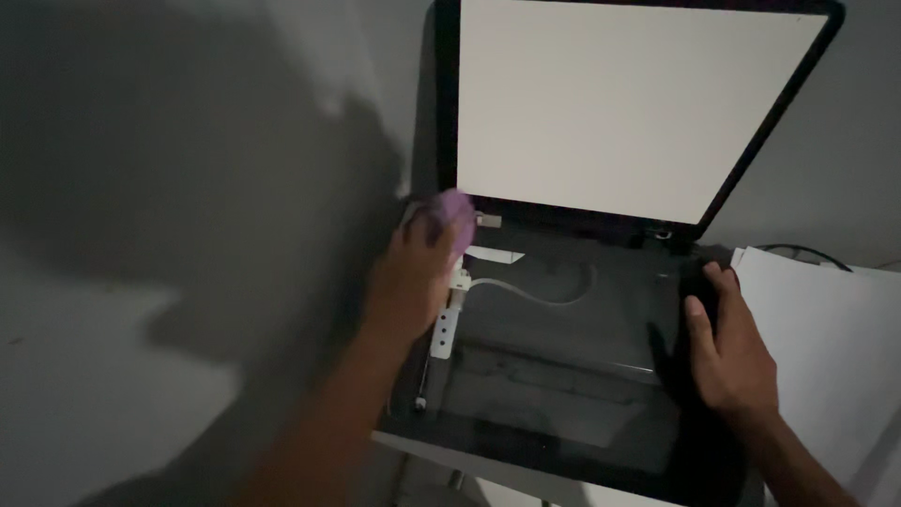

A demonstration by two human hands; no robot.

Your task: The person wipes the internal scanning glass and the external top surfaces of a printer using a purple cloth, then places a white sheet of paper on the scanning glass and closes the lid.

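An open laptop (563, 376) lies in front of me, its dark base exposed and its screen (610, 103) glowing plain white. My left hand (413, 277) is at the base's left rear corner, fingers closed around a small purple object (457, 211) near the hinge; what it is I cannot tell. A white cable (535, 293) and a white strip-shaped part (444, 330) lie just right of that hand. My right hand (727, 343) rests on the base's right edge, fingers spread, holding nothing.
White paper sheets (826, 347) lie to the right of the laptop, with a dark cable (802, 251) behind them. A grey wall stands behind and to the left. The scene is dim, lit mainly by the screen.
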